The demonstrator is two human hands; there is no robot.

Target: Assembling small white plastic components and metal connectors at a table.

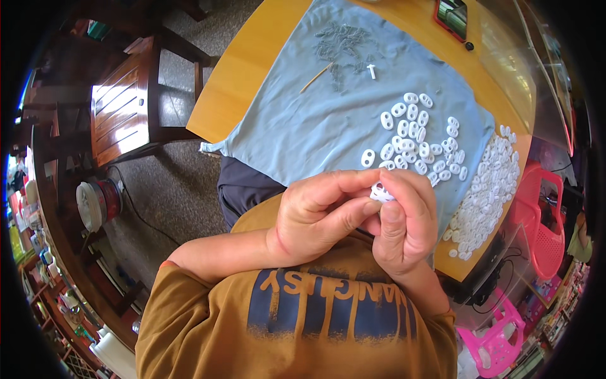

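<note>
Close to my chest, a small white plastic piece (pixel 380 192) with a dark hole is pinched between the fingertips of both hands. My left hand (pixel 328 205) grips it from the left with thumb and forefinger. From the right, my right hand (pixel 407 221) closes its thumb and fingers on the same piece. Just beyond them, several white oval pieces with two holes (pixel 404 144) lie scattered on a light blue cloth (pixel 297 120). Farther off on the cloth are a pile of small grey metal parts (pixel 344 47), a thin wooden stick (pixel 316 77) and a white T-shaped piece (pixel 371 71).
A large heap of white pieces (pixel 483 192) spreads along the right side of the yellow table (pixel 221 95). At the far edge lies a phone in a red case (pixel 452 18). A red plastic chair (pixel 540 221) stands at right, a wooden chair (pixel 123 101) at left.
</note>
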